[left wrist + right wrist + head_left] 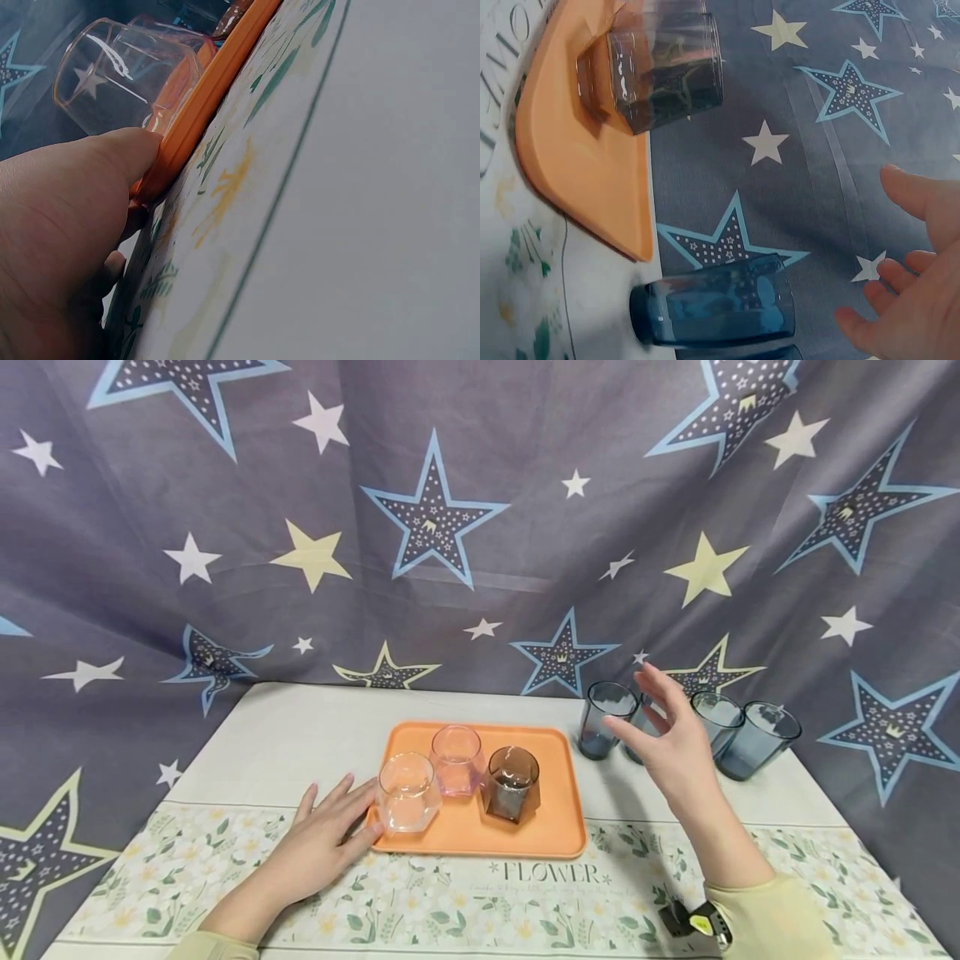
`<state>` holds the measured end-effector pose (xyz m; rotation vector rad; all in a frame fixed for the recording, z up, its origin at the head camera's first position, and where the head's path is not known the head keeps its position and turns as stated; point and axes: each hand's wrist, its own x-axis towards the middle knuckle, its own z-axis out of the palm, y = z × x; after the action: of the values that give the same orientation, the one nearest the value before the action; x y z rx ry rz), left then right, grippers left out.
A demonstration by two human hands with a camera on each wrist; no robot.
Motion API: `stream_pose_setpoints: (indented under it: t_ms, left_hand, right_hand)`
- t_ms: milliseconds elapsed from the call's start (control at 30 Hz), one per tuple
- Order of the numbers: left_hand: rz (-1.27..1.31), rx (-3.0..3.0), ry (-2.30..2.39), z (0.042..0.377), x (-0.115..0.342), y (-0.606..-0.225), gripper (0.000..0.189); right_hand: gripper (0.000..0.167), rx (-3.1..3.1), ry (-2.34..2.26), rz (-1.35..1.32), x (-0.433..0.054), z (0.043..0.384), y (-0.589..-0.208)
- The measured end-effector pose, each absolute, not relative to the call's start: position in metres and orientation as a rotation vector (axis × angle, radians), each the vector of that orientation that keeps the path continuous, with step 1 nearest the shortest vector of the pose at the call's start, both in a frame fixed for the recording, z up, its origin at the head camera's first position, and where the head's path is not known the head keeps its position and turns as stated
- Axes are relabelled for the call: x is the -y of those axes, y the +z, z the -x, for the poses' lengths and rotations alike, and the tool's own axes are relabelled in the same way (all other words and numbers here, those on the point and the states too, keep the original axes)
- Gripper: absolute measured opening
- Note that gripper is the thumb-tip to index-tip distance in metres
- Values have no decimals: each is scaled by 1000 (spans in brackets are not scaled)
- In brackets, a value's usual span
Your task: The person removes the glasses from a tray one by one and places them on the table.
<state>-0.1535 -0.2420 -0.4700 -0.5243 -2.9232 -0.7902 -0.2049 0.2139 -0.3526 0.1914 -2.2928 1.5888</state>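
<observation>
The front left corner of the tray [558,827] is touched by the thumb of the left hand [322,843]; the fingers are stretched out loosely beside the tray, wrapped round nothing. On the tray, the clear glass [408,802] is set at its left, the pink glass [457,760] just behind, and the brown glass [513,785] right of centre. Right of the tray, four blue glasses [757,747] are lined up, one partly hidden by the right hand [675,752], which is raised, thumb and fingers spread wide, with nothing held.
</observation>
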Motion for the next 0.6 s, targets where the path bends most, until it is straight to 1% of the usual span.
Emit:
stream_pose_setpoints:
  t_ms: [600]
  left_hand:
    - [520,2925,-793,153,242,-471,66]
  right_hand:
    - [88,2314,1699,-229,-190,202,-365]
